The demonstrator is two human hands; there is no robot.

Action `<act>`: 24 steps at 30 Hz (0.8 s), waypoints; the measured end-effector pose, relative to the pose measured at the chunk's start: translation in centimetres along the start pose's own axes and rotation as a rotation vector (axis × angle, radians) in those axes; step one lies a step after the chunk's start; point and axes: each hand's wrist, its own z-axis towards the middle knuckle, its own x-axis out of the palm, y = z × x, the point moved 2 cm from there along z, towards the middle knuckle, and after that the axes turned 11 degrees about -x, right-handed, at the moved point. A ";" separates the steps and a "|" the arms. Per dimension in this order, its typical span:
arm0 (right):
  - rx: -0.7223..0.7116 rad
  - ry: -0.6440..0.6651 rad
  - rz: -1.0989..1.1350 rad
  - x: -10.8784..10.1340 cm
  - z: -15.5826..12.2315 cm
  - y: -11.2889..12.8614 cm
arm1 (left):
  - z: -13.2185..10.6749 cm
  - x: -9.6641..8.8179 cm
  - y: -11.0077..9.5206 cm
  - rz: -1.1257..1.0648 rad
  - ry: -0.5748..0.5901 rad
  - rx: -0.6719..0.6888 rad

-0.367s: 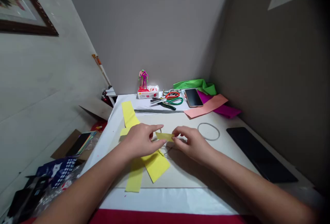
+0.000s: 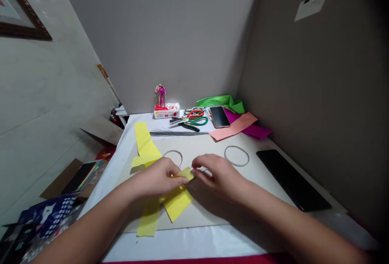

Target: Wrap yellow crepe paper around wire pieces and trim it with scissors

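Note:
My left hand (image 2: pixel 162 177) pinches a small strip of yellow crepe paper (image 2: pixel 186 174) between thumb and forefinger. At the strip's right end, my right hand (image 2: pixel 212 170) has thumb and fingertips drawn together. Something thin and pale shows at those fingertips, too small to name. Under the hands lies a larger yellow paper piece (image 2: pixel 178 205). Another yellow strip (image 2: pixel 148 217) reaches the board's front edge, and more yellow paper (image 2: pixel 142 136) lies beyond my left hand. A wire ring (image 2: pixel 173 152), partly covered, is behind the hands.
A second wire ring (image 2: pixel 236 156) and a black slab (image 2: pixel 291 179) lie to the right. At the back are scissors (image 2: pixel 194 120), a phone (image 2: pixel 220 116), salmon paper (image 2: pixel 234 126), a bundle of wires (image 2: pixel 179 133) and a small figure (image 2: pixel 161 95) on a box (image 2: pixel 166 110).
My left hand has closed on the yellow strip, which is now tilted and lower. My right fingers have moved to the strip's end. The whole view has shifted slightly.

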 end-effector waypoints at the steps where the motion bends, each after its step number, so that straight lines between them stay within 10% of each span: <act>1: 0.067 -0.003 -0.046 -0.6 -0.2 -0.8 | 0.0 -0.5 0.3 -0.075 0.022 -0.027; 6: 0.396 0.101 -0.279 -1.9 -1.8 -6.0 | 0.1 -3.1 2.0 -0.863 0.012 -0.110; 10: 0.462 0.168 -0.309 -1.3 -1.9 -7.8 | 0.5 -2.9 2.2 -1.078 0.047 -0.160; 18: 0.127 -0.073 0.122 -1.5 -0.1 -1.1 | 1.4 -0.8 2.0 -1.207 0.054 -0.217; 24: -0.101 -0.242 0.359 2.2 -0.4 1.9 | 0.8 0.2 0.6 -1.190 0.117 -0.214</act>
